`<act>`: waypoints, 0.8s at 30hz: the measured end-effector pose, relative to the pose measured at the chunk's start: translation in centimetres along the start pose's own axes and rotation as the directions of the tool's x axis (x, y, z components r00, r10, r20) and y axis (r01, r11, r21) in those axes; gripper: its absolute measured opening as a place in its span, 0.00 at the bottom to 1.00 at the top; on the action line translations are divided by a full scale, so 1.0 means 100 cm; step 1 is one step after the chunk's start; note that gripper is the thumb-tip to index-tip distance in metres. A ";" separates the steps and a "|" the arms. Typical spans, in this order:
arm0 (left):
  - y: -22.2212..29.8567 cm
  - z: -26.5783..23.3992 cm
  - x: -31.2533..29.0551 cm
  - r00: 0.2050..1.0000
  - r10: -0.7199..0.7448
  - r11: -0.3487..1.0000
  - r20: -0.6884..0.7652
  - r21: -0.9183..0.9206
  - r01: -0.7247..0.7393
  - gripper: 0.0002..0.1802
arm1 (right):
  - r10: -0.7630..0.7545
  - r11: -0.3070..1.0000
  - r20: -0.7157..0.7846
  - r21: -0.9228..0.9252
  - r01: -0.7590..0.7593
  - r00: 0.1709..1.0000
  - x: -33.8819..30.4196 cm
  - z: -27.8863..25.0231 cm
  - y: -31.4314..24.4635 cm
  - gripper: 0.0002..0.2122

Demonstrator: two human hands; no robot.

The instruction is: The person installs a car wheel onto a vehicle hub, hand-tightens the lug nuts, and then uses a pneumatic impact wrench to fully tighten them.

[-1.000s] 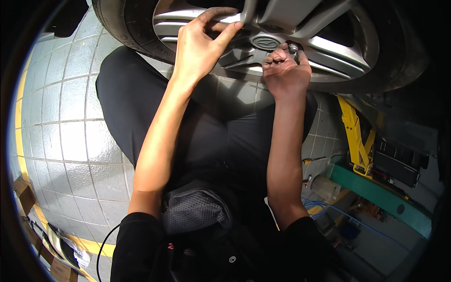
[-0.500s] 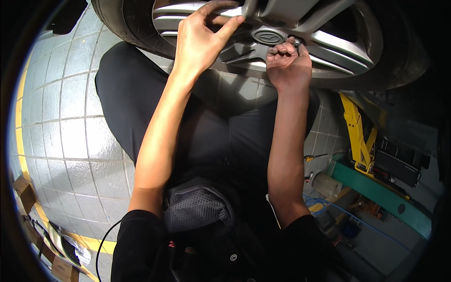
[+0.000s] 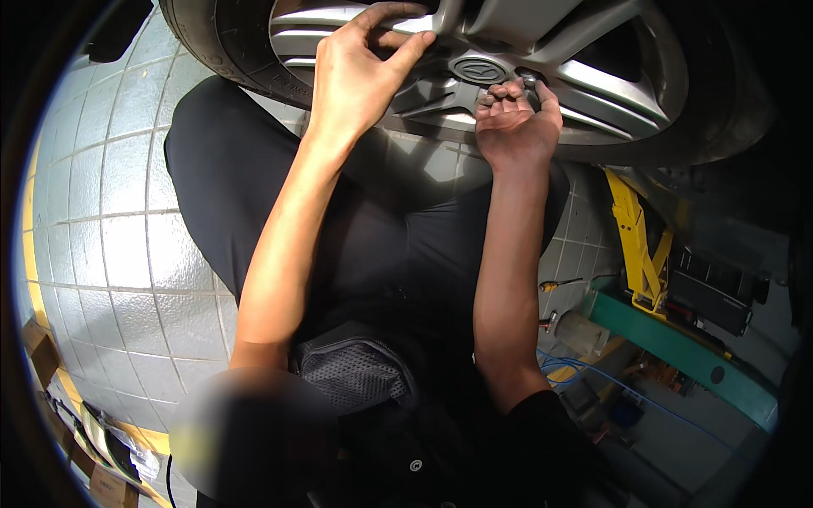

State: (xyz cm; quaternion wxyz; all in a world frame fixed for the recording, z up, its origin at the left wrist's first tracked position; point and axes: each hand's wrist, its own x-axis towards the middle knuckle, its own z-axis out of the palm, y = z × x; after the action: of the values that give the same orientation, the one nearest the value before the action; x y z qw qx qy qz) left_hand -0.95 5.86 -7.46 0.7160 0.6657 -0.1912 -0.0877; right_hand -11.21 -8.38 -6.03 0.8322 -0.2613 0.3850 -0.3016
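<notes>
A silver alloy wheel (image 3: pixel 517 25) with a dark tire (image 3: pixel 229 46) is at the top of the view, a round cap (image 3: pixel 480 70) at its hub. My left hand (image 3: pixel 356 80) is closed round a spoke left of the cap, thumb on the near side; some fingertips are hidden behind the metal. Just below right of the cap, my right hand (image 3: pixel 518 127) is palm up, its fingers loosely bent and the thumb apart from them. Between thumb and fingers shows a small shiny lug nut (image 3: pixel 530 80) in a recess of the wheel; whether a fingertip touches it is unclear.
Right of my legs are a yellow metal arm (image 3: pixel 635 237), a green beam (image 3: pixel 677 339), a screwdriver (image 3: pixel 561 284), a grey cylinder (image 3: pixel 580 333) and a blue hose (image 3: pixel 635 394). Cardboard boxes (image 3: pixel 114 487) lie at the lower left, beside a yellow floor line (image 3: pixel 152 438).
My right hand's fingers have spread from their pinch at the lug nut, and the hand has turned more palm up. My left hand stays on the spoke. The view has shifted slightly.
</notes>
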 end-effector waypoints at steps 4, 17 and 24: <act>-0.001 -0.001 0.000 0.998 -0.046 0.994 0.034 -0.101 0.049 0.16 | 0.124 0.990 0.262 0.035 -0.138 0.957 0.012 -0.016 -0.002 0.17; -0.010 -0.001 0.000 0.992 0.124 0.988 0.016 0.088 -0.125 0.19 | 0.003 1.000 0.045 -0.003 -0.003 0.999 -0.009 0.009 0.004 0.14; -0.010 -0.002 -0.001 0.992 0.125 0.990 -0.004 0.058 -0.125 0.20 | 0.072 0.995 0.063 0.062 -0.076 0.995 -0.005 0.004 0.004 0.16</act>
State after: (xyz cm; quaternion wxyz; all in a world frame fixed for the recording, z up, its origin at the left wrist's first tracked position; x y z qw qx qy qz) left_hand -0.85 5.94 -8.50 0.7012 0.6731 -0.2324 -0.0346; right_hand -11.08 -7.64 -5.84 0.8621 -0.2288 0.3590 -0.2747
